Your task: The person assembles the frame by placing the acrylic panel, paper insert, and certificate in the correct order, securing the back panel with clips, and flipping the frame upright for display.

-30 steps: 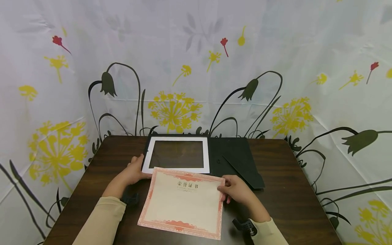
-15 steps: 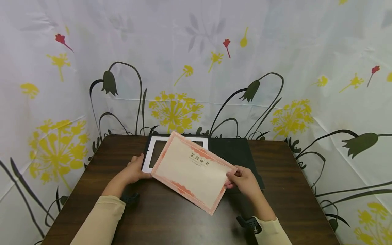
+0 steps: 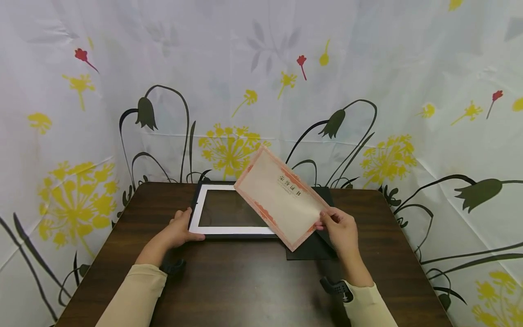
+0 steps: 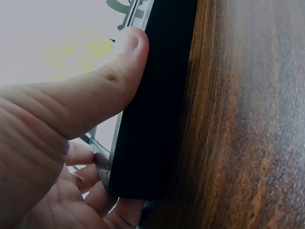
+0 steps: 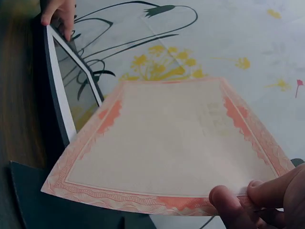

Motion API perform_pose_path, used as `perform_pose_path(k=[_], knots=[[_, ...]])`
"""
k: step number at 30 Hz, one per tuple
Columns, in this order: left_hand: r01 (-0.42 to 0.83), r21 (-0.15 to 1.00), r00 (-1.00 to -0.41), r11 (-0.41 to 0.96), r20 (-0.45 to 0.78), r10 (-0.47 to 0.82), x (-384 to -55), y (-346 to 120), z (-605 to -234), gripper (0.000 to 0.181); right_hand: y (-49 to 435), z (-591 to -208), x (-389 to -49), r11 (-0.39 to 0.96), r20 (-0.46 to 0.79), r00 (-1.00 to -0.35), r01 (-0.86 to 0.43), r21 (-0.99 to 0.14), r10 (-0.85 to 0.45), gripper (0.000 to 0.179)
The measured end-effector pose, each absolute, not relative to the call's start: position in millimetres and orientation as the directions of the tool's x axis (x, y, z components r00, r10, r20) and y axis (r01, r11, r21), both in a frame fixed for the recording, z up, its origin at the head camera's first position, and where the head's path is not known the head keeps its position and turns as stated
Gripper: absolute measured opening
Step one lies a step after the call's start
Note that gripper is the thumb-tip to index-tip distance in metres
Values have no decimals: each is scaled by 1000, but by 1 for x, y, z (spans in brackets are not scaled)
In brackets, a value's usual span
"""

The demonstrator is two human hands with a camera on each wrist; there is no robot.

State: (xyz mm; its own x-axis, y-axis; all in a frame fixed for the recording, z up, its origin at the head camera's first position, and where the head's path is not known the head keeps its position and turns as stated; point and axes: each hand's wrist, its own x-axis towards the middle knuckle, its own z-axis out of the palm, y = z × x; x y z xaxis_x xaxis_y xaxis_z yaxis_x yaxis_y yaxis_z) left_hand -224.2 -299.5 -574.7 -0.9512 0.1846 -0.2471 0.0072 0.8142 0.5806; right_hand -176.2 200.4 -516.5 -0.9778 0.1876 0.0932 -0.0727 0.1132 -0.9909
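Observation:
My left hand [image 3: 175, 231] grips the near left corner of a picture frame [image 3: 237, 230] with a white inner border, a black outer edge and a glass pane. In the left wrist view the thumb [image 4: 114, 76] lies along the frame's black edge [image 4: 152, 109], and the fingers curl round its corner. My right hand [image 3: 339, 227] pinches a paper certificate [image 3: 282, 200] by one short edge, thumb against fingers. The sheet is cream with a pink-red patterned border, held tilted in the air. It covers the frame's right end and part of a black backing board [image 3: 302, 252].
The dark brown wooden table [image 3: 237, 286] stretches in front of both hands. Behind it hangs a white curtain [image 3: 184, 54] printed with flowers. The backing board lies to the right of the frame, partly under the certificate.
My right hand has lifted the certificate up and to the right, turning it clockwise, off the near part of the table. The left hand stays at the frame's corner; the frame's near black edge now shows.

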Motion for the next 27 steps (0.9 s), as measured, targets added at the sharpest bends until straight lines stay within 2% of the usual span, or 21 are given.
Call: perform_pose_path(k=[8, 13, 21, 27], knots=[[-5, 575, -949, 818, -261, 178, -226, -301, -574, 133, 204, -501, -190, 339, 245, -936, -152, -929, 252, 15], [-11, 567, -947, 824, -271, 174, -227, -302, -576, 134, 205, -495, -196, 516, 385, -884, -206, -832, 267, 12], [-5, 569, -950, 822, -259, 174, -226, -301, -576, 134, 199, -496, -199, 678, 584, -786, -318, -662, 201, 12], [-16, 569, -948, 822, -270, 168, -227, -301, -577, 135, 196, -499, -195, 767, 676, -728, -370, -524, 111, 17]])
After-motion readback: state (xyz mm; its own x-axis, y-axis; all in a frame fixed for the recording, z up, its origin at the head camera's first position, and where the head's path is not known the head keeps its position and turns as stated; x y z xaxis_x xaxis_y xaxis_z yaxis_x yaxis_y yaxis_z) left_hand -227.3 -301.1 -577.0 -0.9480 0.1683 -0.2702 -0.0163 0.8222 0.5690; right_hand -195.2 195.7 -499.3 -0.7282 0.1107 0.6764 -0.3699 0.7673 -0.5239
